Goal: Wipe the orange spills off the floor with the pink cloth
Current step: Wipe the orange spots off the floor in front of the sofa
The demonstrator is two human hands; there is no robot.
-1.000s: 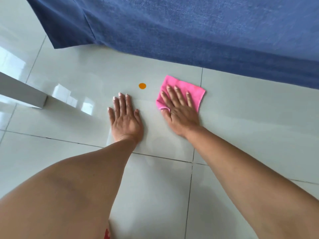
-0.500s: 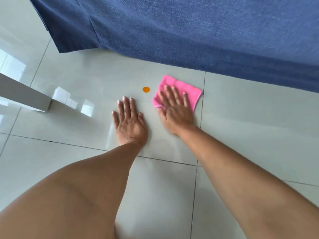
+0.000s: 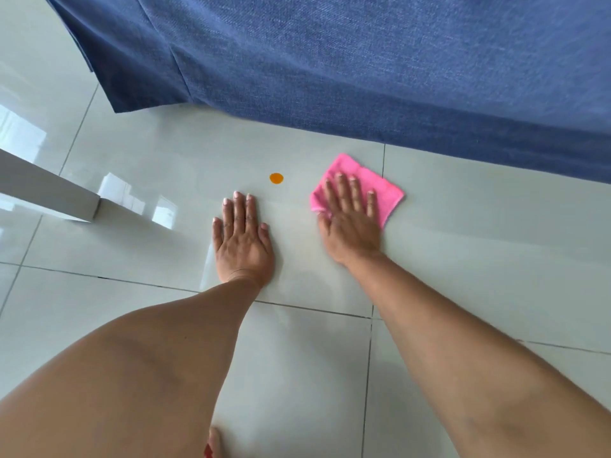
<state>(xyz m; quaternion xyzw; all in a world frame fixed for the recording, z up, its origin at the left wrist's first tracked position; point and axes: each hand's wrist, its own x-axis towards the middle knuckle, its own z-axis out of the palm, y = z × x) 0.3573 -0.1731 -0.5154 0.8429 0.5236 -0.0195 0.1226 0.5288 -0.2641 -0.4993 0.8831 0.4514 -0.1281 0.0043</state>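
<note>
We press the cloth [image 3: 358,190] flat on the floor [image 3: 463,242] under our right hand [image 3: 351,226], fingers spread, spill [image 3: 276,178] between it and our flat, open-fingered left hand [image 3: 242,241].

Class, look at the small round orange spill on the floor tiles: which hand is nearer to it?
Left. The left hand lies flat just below the orange spill; the right hand presses the pink cloth further right.

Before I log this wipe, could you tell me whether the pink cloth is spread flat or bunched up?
Flat: the pink cloth lies on the floor under the right hand, whose fingers are spread on it.
</note>
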